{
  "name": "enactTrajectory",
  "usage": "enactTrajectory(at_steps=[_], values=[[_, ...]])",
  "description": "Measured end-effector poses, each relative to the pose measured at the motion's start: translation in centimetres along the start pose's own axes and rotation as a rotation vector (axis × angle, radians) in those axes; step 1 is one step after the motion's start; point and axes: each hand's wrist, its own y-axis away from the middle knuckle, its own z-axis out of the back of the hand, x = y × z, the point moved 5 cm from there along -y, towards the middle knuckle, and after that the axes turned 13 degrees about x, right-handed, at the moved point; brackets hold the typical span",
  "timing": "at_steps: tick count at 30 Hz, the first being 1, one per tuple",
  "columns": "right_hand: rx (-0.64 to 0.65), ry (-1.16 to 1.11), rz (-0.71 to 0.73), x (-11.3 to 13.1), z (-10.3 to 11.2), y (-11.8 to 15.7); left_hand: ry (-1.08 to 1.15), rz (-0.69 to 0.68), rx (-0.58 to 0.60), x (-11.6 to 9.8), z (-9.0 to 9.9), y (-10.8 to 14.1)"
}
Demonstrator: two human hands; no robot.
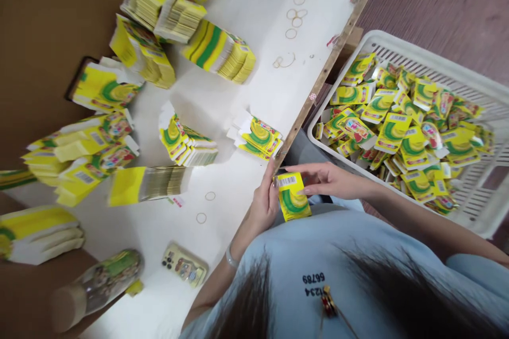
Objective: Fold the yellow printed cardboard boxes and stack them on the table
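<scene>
A small yellow and green carton (293,197) with a barcode at its top is held close to my body, beside the table's edge. My left hand (265,202) is closed on its left side, thumb near the barcode end. From the right, my right hand (326,177) has its fingers bent on the carton's right edge, one fingertip over the front. Just beyond my left hand, a small fan of flat cartons (259,136) lies at the table edge. Another fanned stack of cartons (185,143) stands further left.
A white plastic basket (445,45) full of yellow cartons is at my right. On the white table (246,212) are several carton bundles (222,53), rubber bands (296,21), a phone (185,265) and a clear jar (104,282). A wooden strip (318,82) edges the table.
</scene>
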Motion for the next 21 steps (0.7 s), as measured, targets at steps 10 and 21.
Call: enactTrajectory(at_steps=[10,21], values=[[-1.11,1.04,-0.253,5.7,10.3,15.7,-0.563,0.097,-0.519,3.2,12.5,-12.8],[-1.056,1.484,-0.045,7.4,9.0,6.8,-0.759,-0.013,-0.52,0.9,14.7,-13.2]])
